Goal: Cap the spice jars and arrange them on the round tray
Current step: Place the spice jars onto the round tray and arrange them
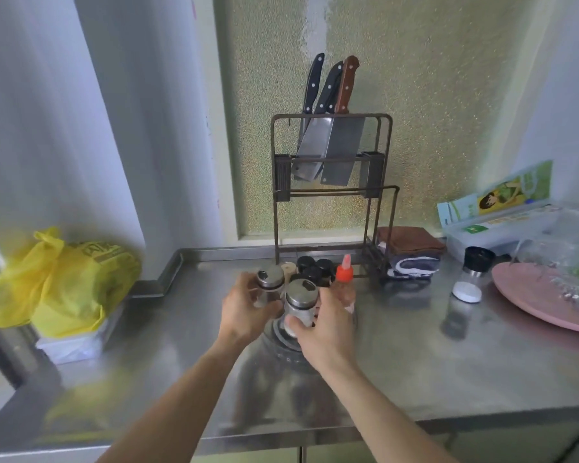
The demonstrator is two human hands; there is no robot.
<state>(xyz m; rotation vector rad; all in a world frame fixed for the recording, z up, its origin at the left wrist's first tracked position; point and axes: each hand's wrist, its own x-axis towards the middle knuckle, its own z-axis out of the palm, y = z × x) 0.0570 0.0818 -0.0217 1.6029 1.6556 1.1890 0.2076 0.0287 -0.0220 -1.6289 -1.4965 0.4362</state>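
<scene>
Two bare arms reach over the shiny steel desk (pixel 415 362); the left hand (pixel 244 309) holds a glass spice jar (pixel 268 285) with a silver cap; the right hand (pixel 328 329) holds another capped jar (pixel 300 307) just beside it; both jars sit over the round tray (pixel 283 332), which is mostly hidden; black-capped jars (pixel 315 267) and a red-topped bottle (pixel 344 274) stand behind; one more black-capped jar (pixel 471 274) stands well apart near a pink plate (pixel 532 302).
</scene>
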